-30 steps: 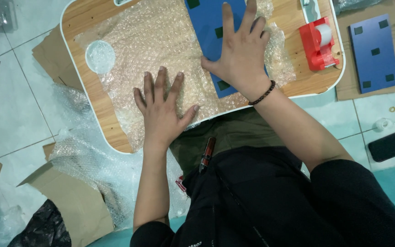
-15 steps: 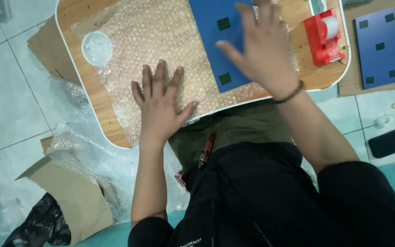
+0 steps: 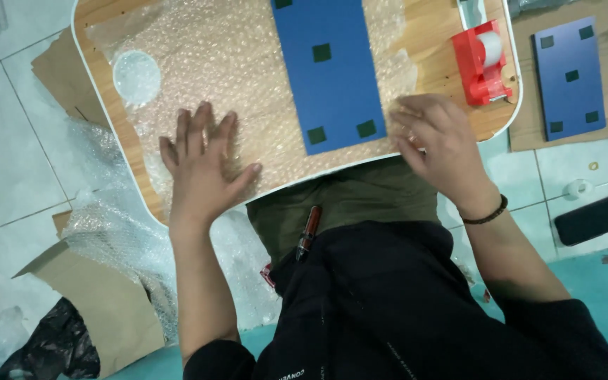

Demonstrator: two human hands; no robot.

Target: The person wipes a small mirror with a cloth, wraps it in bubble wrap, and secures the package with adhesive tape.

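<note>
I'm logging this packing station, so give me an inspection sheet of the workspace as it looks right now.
Surface: wooden lap table with a white rim, on a tiled floor.
Job's things: bubble wrap spread over the table; blue panel with dark square pads lying on it.
Clutter: red tape dispenser at the table's right end; pen clipped at the person's clothing.
Grippers: left hand flat on the bubble wrap, fingers spread; right hand at the wrap's near right edge, beside the panel.
Cables: nothing seen.
Surroundings: second blue panel on cardboard at right; loose wrap, cardboard pieces and a black bag on the floor at left.
</note>
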